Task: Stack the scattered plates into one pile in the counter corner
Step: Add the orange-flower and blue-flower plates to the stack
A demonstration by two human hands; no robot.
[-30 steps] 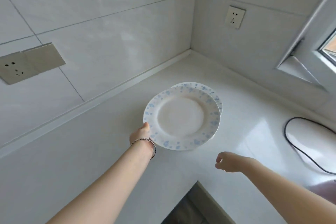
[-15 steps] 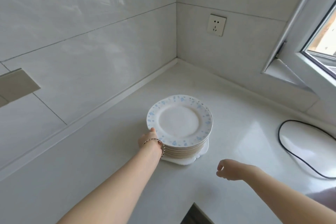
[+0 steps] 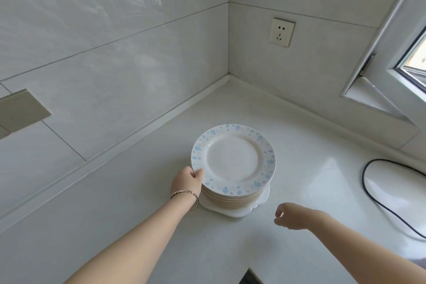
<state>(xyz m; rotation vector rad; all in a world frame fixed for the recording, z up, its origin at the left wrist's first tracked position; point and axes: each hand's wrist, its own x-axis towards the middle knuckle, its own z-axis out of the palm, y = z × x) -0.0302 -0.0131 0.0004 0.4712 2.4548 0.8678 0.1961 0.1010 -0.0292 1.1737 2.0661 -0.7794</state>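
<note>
A pile of several white plates (image 3: pixel 232 198) stands on the white counter (image 3: pixel 129 210), some way out from the wall corner. The top plate (image 3: pixel 233 158) has a blue-speckled rim and lies flat on the pile. A larger white plate with a wavy edge (image 3: pixel 258 208) is at the bottom. My left hand (image 3: pixel 187 181), with a bracelet on the wrist, grips the top plate's near-left rim, thumb on top. My right hand (image 3: pixel 291 216) hovers to the right of the pile, fingers loosely curled, holding nothing.
A black cable (image 3: pixel 378 200) loops over the counter at the right. Tiled walls meet in the corner behind, with a socket (image 3: pixel 281 32) on the right wall and a beige cover plate (image 3: pixel 20 110) on the left wall. An open window frame (image 3: pixel 391 71) juts in at upper right.
A second ago my left hand held the plate in the air above another; now it rests on the pile. The view has shifted toward the corner. My right hand stays beside the pile.
</note>
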